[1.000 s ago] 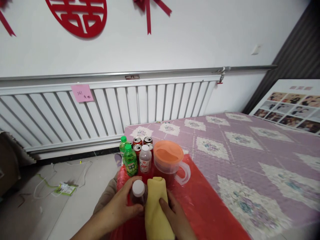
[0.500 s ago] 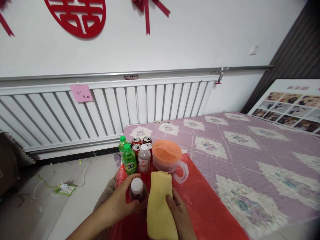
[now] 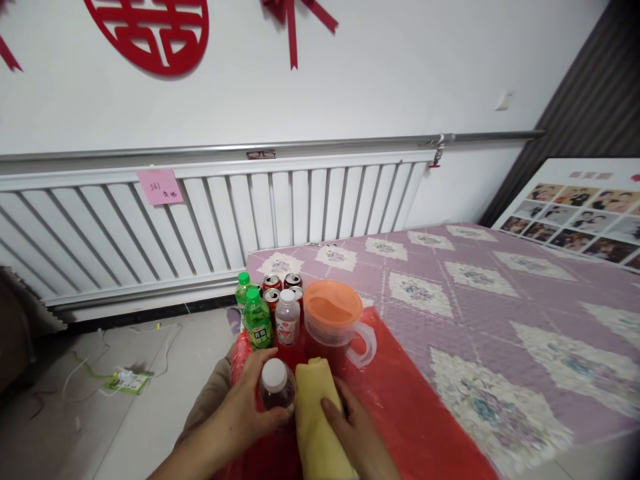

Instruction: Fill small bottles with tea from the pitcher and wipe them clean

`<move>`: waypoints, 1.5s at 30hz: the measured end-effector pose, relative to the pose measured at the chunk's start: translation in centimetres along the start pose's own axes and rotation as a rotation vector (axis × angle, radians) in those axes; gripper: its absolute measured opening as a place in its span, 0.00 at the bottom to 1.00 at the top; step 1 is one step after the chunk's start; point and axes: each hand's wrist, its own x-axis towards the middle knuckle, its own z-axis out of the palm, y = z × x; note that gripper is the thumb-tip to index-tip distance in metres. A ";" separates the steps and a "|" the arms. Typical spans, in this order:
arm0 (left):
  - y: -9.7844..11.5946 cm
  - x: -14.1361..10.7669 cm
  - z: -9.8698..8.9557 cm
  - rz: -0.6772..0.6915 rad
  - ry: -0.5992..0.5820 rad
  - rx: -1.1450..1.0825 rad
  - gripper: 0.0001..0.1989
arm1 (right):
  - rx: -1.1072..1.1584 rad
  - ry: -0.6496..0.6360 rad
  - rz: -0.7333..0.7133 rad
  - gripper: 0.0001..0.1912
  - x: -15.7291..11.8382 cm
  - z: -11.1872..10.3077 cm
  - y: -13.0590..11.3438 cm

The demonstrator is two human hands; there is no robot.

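Observation:
My left hand [image 3: 257,400] is wrapped round a clear bottle with a white cap [image 3: 275,377], which stands upright and looks dark inside. In my right hand [image 3: 350,420] is a folded yellow cloth [image 3: 319,417], thumb on top and fingers along its far side. The cloth's left edge lies against or very near the bottle's side. Just beyond my hands are a small white-capped bottle [image 3: 287,320], a green-capped green bottle [image 3: 259,323] with another behind it, and a pitcher with an orange lid [image 3: 333,303].
Several open drink cans [image 3: 273,283] stand behind the bottles. Red plastic sheeting [image 3: 415,407] covers the surface under everything. A bed with a purple floral cover [image 3: 425,293] lies to the right, a white radiator [image 3: 225,213] runs along the wall, and a power strip [image 3: 131,380] is on the floor.
My right hand has brought the yellow cloth a little lower and closer to the bottle. My left hand keeps its hold, and the bottle shows slightly more. The view has shifted slightly.

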 end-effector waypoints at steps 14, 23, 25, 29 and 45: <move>-2.2 0.7 -0.4 0.048 -0.157 -0.094 0.37 | 0.629 -0.096 0.122 0.30 -2.0 1.9 -2.0; -1.4 0.7 -0.9 0.035 -0.211 -0.139 0.36 | 0.081 0.005 0.023 0.27 -0.1 0.3 0.2; -0.9 0.6 -0.6 0.018 -0.181 -0.146 0.36 | 0.025 0.059 0.019 0.26 0.0 -0.1 0.3; 1.0 0.3 0.4 -0.096 -0.026 -0.016 0.41 | 0.282 0.044 0.049 0.27 -0.6 0.3 -0.6; -1.8 0.9 -0.6 0.044 -0.236 -0.188 0.37 | 0.304 -0.089 0.094 0.29 -0.5 0.7 0.0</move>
